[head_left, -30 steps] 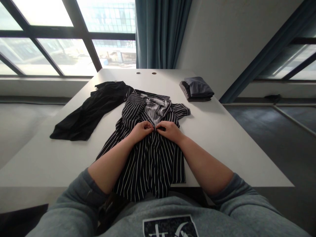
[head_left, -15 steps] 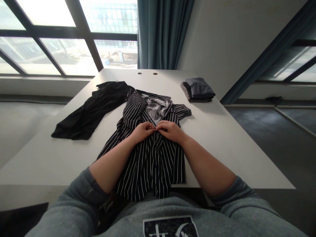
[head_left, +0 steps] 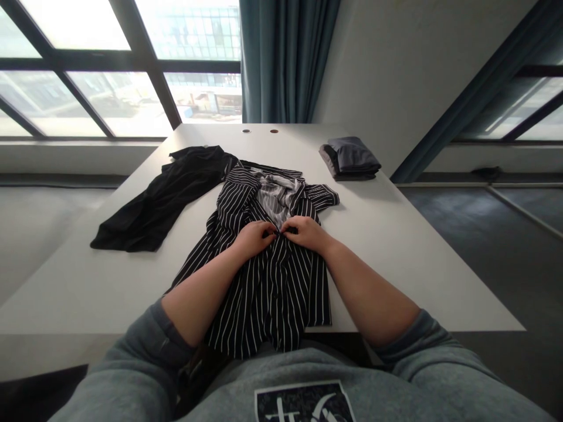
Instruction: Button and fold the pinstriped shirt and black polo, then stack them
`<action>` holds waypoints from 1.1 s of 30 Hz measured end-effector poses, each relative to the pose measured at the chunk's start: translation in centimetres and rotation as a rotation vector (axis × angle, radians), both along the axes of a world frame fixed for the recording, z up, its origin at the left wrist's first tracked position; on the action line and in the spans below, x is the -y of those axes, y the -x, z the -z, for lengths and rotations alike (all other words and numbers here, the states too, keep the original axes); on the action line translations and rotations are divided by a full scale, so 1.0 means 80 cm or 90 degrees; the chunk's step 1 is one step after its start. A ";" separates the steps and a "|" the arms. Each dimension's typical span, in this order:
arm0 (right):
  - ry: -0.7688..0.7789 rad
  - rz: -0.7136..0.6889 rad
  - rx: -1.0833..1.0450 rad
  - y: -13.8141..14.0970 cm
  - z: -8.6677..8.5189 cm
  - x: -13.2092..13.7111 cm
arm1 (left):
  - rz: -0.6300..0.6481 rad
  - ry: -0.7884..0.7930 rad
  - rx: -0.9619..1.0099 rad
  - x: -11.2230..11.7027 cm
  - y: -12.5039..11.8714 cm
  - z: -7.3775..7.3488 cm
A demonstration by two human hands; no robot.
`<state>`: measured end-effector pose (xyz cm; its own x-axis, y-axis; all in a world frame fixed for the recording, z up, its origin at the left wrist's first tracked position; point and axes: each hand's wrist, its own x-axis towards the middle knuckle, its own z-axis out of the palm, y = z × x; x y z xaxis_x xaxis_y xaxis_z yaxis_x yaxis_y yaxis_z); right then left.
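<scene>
A black shirt with white stripes (head_left: 272, 293) lies on the white table, its hem hanging over the near edge. Its collar end points away from me, and the paler inside shows in the open neck. My left hand (head_left: 257, 237) pinches the front edge of the shirt at mid-chest. Close beside it, my right hand (head_left: 305, 232) pinches the opposite front edge. The fingertips of both hands nearly meet at the front opening. Any button between them is too small to make out. Below my hands the front panels lie together.
Left of the shirt, a dark black garment (head_left: 162, 196) is spread on the white table (head_left: 396, 275). At the far right sits a stack of folded clothes (head_left: 352, 158). Two round holes mark the table's far end, before a blue curtain (head_left: 285, 64) and windows.
My hands stay at the shirt's front opening, with fingertips shifted slightly and a small gap now showing between the left thumb and fingers. The view has tilted a little.
</scene>
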<state>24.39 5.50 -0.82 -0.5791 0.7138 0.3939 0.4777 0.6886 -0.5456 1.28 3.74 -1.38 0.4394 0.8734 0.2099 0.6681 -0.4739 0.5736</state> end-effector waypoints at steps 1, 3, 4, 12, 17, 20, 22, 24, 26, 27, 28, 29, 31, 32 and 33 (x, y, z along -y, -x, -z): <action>-0.002 0.001 0.003 -0.001 0.000 -0.001 | 0.006 -0.009 -0.016 0.000 -0.002 0.000; -0.003 0.002 0.001 -0.002 0.000 -0.002 | 0.005 -0.019 -0.039 0.001 -0.005 0.000; -0.002 0.001 -0.001 -0.002 -0.001 -0.002 | -0.003 -0.021 -0.048 0.001 -0.008 0.000; 0.008 -0.011 -0.005 0.001 -0.003 0.000 | -0.015 0.003 -0.033 -0.003 -0.018 0.003; 0.002 -0.016 -0.023 0.008 -0.003 0.003 | -0.013 0.085 0.091 -0.005 -0.012 0.003; -0.008 -0.005 -0.044 0.011 -0.004 0.006 | -0.014 0.126 0.158 -0.005 -0.009 0.002; -0.011 0.000 -0.053 0.012 -0.005 0.008 | -0.022 0.156 0.203 -0.006 -0.008 0.003; -0.008 0.003 -0.066 0.013 -0.006 0.009 | -0.035 0.183 0.246 -0.007 -0.007 0.006; 0.005 0.005 -0.082 0.013 -0.007 0.010 | -0.043 0.197 0.280 -0.009 -0.006 0.008; 0.013 0.008 -0.089 0.013 -0.007 0.011 | -0.044 0.198 0.289 -0.009 -0.006 0.010; 0.021 0.011 -0.093 0.013 -0.006 0.011 | -0.043 0.196 0.294 -0.009 -0.005 0.010; 0.028 0.016 -0.094 0.013 -0.006 0.010 | -0.041 0.193 0.292 -0.009 -0.005 0.010; 0.037 0.025 -0.089 0.013 -0.004 0.009 | -0.041 0.181 0.278 -0.007 -0.006 0.008; 0.040 0.028 -0.086 0.012 -0.003 0.009 | -0.043 0.171 0.269 -0.005 -0.006 0.005; 0.042 0.031 -0.084 0.012 -0.002 0.008 | -0.046 0.163 0.260 -0.003 -0.007 0.002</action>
